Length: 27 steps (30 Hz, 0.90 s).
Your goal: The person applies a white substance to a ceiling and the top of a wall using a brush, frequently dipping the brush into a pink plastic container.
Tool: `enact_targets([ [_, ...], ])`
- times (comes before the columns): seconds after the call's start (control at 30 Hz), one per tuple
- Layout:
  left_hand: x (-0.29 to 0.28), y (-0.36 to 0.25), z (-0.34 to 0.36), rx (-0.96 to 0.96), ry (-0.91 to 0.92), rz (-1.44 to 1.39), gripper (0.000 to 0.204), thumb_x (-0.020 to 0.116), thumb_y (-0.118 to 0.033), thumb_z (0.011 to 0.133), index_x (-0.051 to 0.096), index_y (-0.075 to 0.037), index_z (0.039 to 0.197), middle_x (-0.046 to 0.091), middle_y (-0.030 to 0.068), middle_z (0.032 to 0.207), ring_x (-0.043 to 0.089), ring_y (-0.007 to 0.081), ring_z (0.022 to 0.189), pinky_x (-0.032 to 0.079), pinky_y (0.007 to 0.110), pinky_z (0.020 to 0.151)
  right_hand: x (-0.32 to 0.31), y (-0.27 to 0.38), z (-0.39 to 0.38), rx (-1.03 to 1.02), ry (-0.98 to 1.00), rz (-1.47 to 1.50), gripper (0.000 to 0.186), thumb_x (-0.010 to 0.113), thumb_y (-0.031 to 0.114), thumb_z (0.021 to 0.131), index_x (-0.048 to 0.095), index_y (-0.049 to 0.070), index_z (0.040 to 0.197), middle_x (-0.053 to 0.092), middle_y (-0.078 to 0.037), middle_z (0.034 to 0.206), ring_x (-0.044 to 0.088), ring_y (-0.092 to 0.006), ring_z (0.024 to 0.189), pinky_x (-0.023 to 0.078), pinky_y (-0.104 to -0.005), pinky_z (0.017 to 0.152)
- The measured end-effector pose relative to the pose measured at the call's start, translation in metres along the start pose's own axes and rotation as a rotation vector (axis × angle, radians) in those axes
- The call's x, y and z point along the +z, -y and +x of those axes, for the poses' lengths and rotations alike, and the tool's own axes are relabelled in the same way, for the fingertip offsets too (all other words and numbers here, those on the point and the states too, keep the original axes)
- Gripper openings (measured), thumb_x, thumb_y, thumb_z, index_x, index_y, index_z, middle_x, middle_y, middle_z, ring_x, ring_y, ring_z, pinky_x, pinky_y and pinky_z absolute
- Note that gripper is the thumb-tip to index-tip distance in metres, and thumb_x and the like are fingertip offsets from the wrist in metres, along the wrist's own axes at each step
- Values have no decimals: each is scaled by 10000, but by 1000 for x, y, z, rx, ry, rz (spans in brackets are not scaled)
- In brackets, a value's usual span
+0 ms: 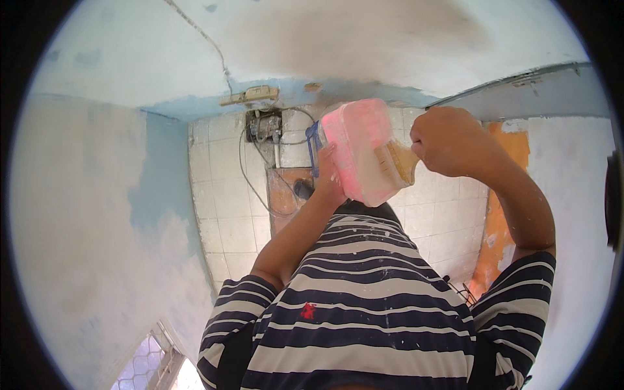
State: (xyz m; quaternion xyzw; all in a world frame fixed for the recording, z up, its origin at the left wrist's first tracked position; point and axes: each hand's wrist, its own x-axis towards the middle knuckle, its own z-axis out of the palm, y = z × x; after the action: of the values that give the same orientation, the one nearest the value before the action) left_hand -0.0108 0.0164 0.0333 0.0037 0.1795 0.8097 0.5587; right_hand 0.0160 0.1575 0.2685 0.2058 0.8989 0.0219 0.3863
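Observation:
In the middle of the head view my left hand (331, 179) grips the side of a pink plastic container (348, 153), splattered with pale paint, with a blue part along its left edge. At the container's right side my right hand (439, 143) is closed on a paintbrush (400, 162) with a pale, yellowish head; the brush head lies against the container's opening, partly over pale material in it. The handle is mostly hidden inside my fist.
Patchily painted walls (84, 214) surround a tiled floor (218, 208). A small machine (263, 127) with loose cables and a dark object (303, 189) lie on the floor beyond my left hand. An orange strip (494, 240) stands at the right, a grilled window (140, 364) at lower left.

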Motion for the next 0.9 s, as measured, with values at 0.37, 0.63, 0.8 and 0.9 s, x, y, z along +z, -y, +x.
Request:
enact_targets([
  [0.37,26,51,2,145,-63,-228,589,380,-470,952,404,-82,1395,533,102,1329,533,276,1224,433,451,1039,9,-51,-19,-184,-117,12,155,600,157,827,695,39,790,658,-157,747,629,-333,749,505,-420,703],
  [0.63,89,100,22,218,-173,-156,593,402,-463,940,401,-82,1394,524,107,1343,519,282,1238,408,451,1060,30,-131,-43,-301,-247,-13,155,593,128,820,628,45,694,625,-142,687,594,-349,672,479,-446,641],
  [0.8,118,149,34,249,-243,-132,599,381,-476,935,411,-83,1386,526,108,1337,510,290,1244,405,452,1059,56,-182,-65,-328,-258,15,138,592,102,800,615,45,677,614,-147,677,589,-351,663,472,-450,630],
  [0.9,137,175,35,238,-298,-102,596,379,-476,934,412,-92,1388,525,107,1333,514,288,1239,405,460,1057,70,-206,-75,-347,-277,15,141,593,103,795,607,43,668,606,-152,671,586,-352,663,468,-453,626],
])
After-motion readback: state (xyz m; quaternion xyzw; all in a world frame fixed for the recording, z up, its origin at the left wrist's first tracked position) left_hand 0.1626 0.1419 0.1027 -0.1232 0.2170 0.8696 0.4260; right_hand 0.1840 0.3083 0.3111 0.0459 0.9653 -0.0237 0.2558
